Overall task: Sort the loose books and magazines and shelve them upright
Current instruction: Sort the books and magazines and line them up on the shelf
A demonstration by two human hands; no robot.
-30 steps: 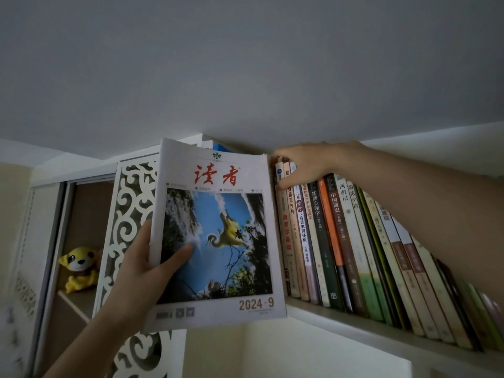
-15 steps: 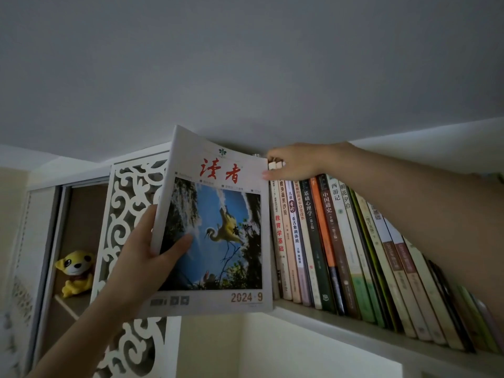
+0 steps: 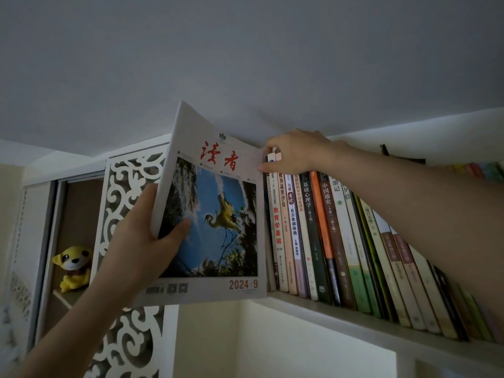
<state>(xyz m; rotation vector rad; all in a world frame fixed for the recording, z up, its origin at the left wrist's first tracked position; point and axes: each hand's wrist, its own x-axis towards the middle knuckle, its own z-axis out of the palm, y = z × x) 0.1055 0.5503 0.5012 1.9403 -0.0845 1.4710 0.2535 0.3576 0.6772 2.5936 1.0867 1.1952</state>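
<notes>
Shelf (image 3: 354, 320): left hand (image 3: 141, 241) around magazine (image 3: 218, 214).

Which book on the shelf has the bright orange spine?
The orange book, standing between the dark green book and the brown book. It is the only bright orange spine in the row.

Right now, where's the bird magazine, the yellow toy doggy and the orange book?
bird magazine (image 3: 215, 222), head view, on its cover photo.
yellow toy doggy (image 3: 73, 261), head view, on its face.
orange book (image 3: 323, 222), head view, on its spine.
</notes>
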